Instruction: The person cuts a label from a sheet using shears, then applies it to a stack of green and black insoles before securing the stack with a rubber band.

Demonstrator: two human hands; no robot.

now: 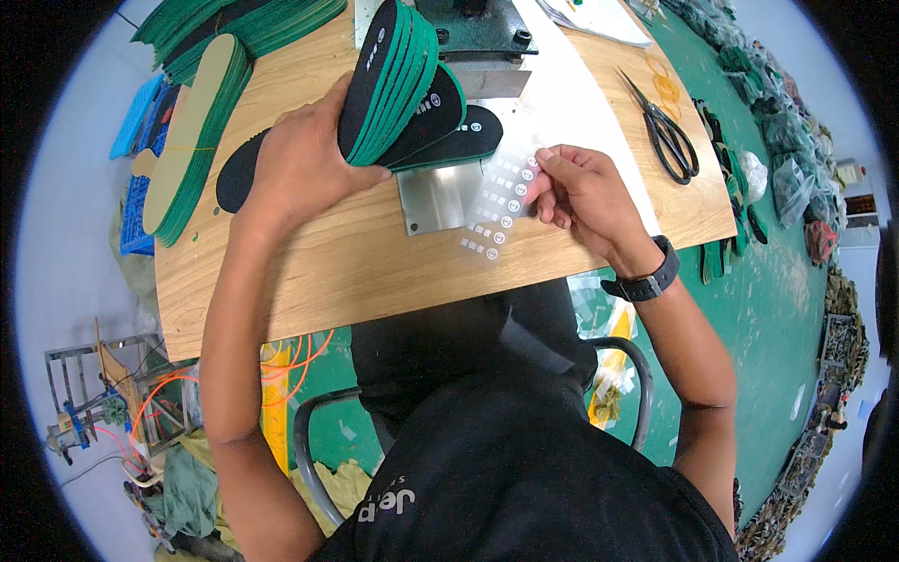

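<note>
My left hand (304,164) is closed around a fanned stack of insoles (389,89), black-topped with green edges and small white prints at their ends. Its thumb reaches along the lower insole, and its fingertips are hidden behind the stack. One printed insole (473,131) lies by a metal plate (440,197) under a dark press (478,37). Between the thumb and fingers of my right hand (590,187), a clear transfer sheet (496,211) with rows of small white logos is pinched by its right edge. The sheet hangs slightly blurred beside the plate.
Black-handled scissors (667,136) and yellow rubber bands (665,86) lie at the right. Tied insoles with beige faces (192,140) stand at the left, with more green insoles (253,37) behind. White papers (595,19) rest at the far edge. A blue crate (138,211) sits beyond the table's left side.
</note>
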